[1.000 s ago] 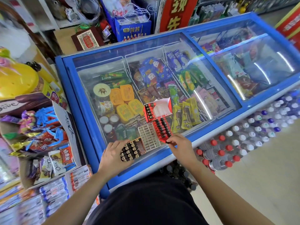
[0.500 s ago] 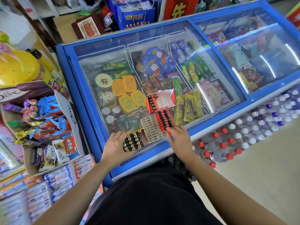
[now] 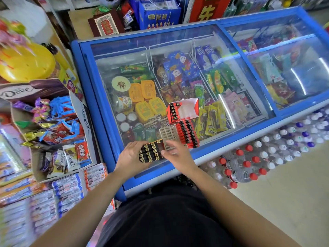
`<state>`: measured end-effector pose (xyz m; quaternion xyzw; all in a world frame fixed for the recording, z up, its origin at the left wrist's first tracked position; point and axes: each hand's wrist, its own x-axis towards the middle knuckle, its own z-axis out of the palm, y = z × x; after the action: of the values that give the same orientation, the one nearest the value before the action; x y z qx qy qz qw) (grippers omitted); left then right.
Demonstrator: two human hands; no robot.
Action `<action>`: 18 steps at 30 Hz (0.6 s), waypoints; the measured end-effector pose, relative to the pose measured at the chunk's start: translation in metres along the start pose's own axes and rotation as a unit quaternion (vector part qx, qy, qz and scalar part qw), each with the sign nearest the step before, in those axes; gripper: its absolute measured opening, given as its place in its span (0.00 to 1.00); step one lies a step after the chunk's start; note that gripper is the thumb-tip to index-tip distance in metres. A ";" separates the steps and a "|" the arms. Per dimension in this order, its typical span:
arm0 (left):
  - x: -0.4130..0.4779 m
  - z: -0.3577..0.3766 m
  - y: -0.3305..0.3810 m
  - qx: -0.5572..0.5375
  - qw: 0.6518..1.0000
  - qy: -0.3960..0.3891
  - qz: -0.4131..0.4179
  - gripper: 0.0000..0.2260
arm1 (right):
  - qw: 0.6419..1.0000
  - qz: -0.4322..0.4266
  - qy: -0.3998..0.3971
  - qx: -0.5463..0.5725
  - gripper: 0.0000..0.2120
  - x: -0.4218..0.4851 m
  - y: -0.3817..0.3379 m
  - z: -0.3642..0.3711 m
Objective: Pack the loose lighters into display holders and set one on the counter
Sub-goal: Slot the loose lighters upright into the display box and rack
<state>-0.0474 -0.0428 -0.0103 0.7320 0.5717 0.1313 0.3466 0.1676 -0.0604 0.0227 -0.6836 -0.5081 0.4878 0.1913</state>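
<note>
My left hand [image 3: 130,156] grips a block of black lighters [image 3: 151,152] with gold tops, just above the freezer's near edge. My right hand [image 3: 179,154] lies over the near end of a white plastic grid holder [image 3: 168,134], its fingertips at the block's right side. The grid rests on the freezer's glass lid [image 3: 178,43]. To its right lies a row of red lighters [image 3: 189,135] with black tops. Behind them stands an open red display box [image 3: 185,111] holding several lighters at its left end.
The blue chest freezer [image 3: 89,90] is full of ice creams under sliding glass. A Dove candy display [image 3: 53,125] and snack packs crowd the left. Shrink-wrapped water bottles [image 3: 267,154] lie on the floor at the freezer's right front.
My right hand left the red lighters and moved left to the white grid and the black block. My left hand still grips the block.
</note>
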 end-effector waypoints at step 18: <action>-0.011 -0.043 0.032 -0.194 0.980 0.023 -0.042 0.26 | 0.969 0.064 -0.133 0.197 0.46 0.000 -0.040 -0.010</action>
<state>-0.0518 -0.0410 0.0440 0.6225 0.5736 0.2421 0.4742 0.1561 -0.0420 0.0574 -0.5926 -0.3783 0.6757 0.2215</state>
